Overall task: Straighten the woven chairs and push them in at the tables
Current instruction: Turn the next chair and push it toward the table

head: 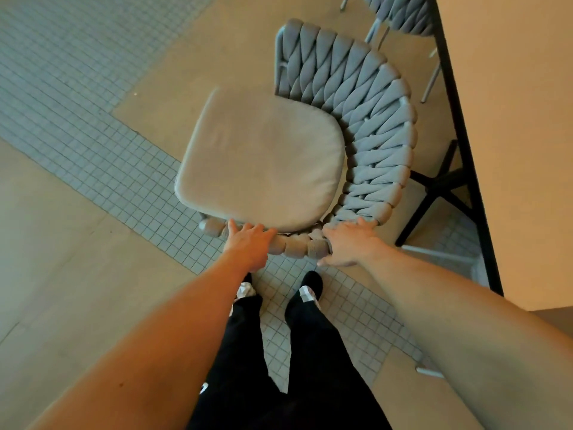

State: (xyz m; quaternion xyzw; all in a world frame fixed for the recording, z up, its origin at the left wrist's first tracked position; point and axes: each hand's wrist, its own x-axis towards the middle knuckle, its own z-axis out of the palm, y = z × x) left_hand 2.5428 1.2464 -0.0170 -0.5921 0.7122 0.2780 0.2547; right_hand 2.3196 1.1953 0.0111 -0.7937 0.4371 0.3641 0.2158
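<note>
A grey woven chair (366, 119) with a beige seat cushion (263, 162) stands on the floor left of a long beige table (511, 119). Its curved woven back faces the table, so the seat opens away from it. My left hand (248, 243) grips the woven rim at the near edge of the seat, fingers curled over it. My right hand (347, 243) grips the near end of the woven armrest, thumb below. A second woven chair (403, 13) sits tucked at the table at the top.
The table has a black edge and a black cross-shaped base (440, 187) close behind the chair. A light metal chair leg (431, 370) shows at the lower right. My feet (307, 287) stand on a strip of small grey tiles.
</note>
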